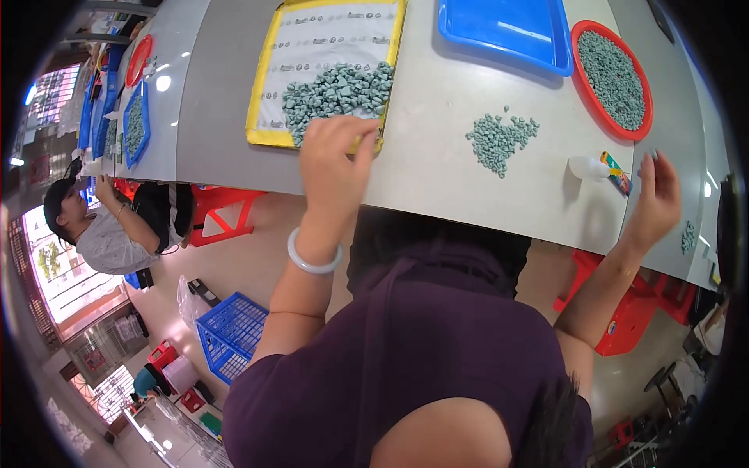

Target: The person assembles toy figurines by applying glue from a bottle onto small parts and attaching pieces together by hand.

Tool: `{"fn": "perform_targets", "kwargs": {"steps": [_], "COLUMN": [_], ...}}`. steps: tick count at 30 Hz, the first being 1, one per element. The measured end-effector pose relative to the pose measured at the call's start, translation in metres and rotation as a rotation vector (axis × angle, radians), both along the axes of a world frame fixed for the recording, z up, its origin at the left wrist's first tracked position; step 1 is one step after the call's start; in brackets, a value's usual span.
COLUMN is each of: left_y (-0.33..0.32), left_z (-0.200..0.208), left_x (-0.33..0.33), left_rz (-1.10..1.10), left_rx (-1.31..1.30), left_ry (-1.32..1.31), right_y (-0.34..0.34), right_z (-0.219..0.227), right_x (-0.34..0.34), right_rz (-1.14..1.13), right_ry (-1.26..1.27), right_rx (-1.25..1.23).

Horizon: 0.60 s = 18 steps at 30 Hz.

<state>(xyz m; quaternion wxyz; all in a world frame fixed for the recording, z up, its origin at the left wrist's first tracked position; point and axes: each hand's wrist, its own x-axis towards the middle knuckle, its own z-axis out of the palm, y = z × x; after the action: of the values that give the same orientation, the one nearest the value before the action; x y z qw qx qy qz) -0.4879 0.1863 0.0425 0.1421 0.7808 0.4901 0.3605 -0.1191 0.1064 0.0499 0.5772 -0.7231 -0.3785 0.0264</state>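
My left hand (335, 160), a pale bangle on its wrist, is over the near edge of a yellow-edged tray (256, 101) lined with printed white paper. Its thumb and forefinger are pinched together; anything between them is too small to make out. Grey-green stone chips (339, 90) are heaped on the paper just beyond that hand. My right hand (659, 203) is raised at the table's right side, fingers curled and tips close together; whether they hold something I cannot make out. Near it are a small white bottle (587, 168) and a yellow-and-green packet (616, 173).
A loose pile of smaller green chips (499, 142) lies mid-table. Behind stand a blue tray (507, 31) and a red round tray (583, 93) full of chips. A blue crate (230, 331) is on the floor; a co-worker (117, 234) sits at the left, and a red stool (636, 320) is at the right.
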Motion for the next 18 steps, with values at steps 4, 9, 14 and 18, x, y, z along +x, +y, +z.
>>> {"fn": "perform_targets", "kwargs": {"steps": [4,9,14,18], "left_y": [0.014,0.020,0.018,0.022], "left_z": [-0.003,-0.002,0.004,0.001], "left_x": [-0.006,0.001,0.004,-0.003], "left_rz": [0.071,0.093,0.124,0.066], "left_rx": [0.004,-0.079,-0.216,-0.169], "left_ry": [0.201,0.264,0.244,0.324], "right_y": [0.032,0.021,-0.018,-0.021], "right_z": [-0.022,-0.013,-0.031,-0.035], "right_x": [0.050,0.023,-0.029,-0.060], "right_rz": [0.074,0.103,0.322,0.423], "right_ry": [0.061,0.087,0.282,0.155], "right_rx": [-0.152,-0.024,0.054,0.001]}}
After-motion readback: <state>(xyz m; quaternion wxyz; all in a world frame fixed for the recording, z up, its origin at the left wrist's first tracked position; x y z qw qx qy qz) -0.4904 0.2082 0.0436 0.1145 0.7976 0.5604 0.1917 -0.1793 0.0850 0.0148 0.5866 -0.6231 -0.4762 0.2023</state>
